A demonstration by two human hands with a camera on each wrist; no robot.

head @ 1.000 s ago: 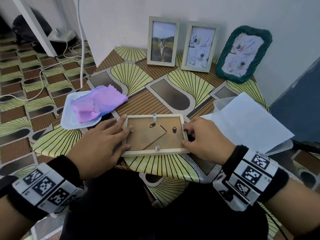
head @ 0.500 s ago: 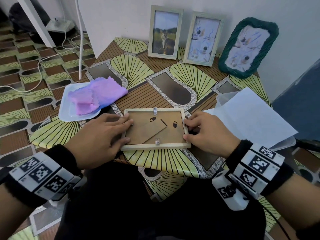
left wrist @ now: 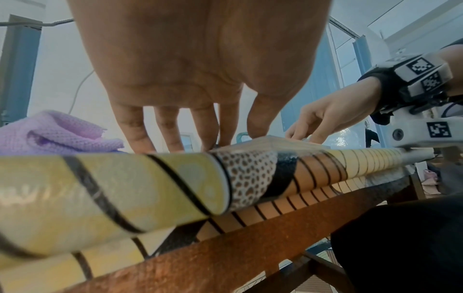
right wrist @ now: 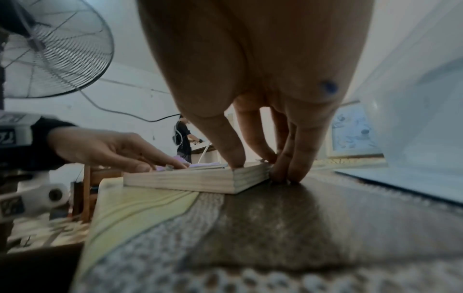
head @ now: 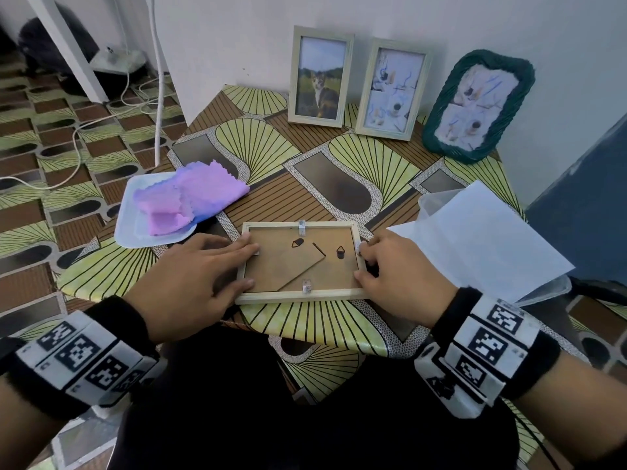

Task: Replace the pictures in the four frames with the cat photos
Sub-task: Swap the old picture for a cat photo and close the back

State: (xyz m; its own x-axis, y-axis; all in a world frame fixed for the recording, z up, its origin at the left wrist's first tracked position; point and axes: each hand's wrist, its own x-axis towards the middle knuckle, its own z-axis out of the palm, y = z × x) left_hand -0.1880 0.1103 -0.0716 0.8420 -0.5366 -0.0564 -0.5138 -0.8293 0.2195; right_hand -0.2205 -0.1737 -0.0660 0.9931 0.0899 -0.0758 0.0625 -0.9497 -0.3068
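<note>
1. Four clips edge the face-down frame (head: 300,262); the left and right ones are hidden under fingers.
2. Left hand (head: 190,283) lies flat, fingers straight, pressing the frame's left edge.
3. Right hand (head: 395,276) has curled fingers pinching at the right edge.
4. Frame sits near the desk (head: 339,184) front edge; bare desk lies beyond, up to the standing cat photo (head: 320,76).

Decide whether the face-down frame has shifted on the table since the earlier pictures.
No. The frame lies in the same place against the tablecloth's dark oval just beyond it.
</note>
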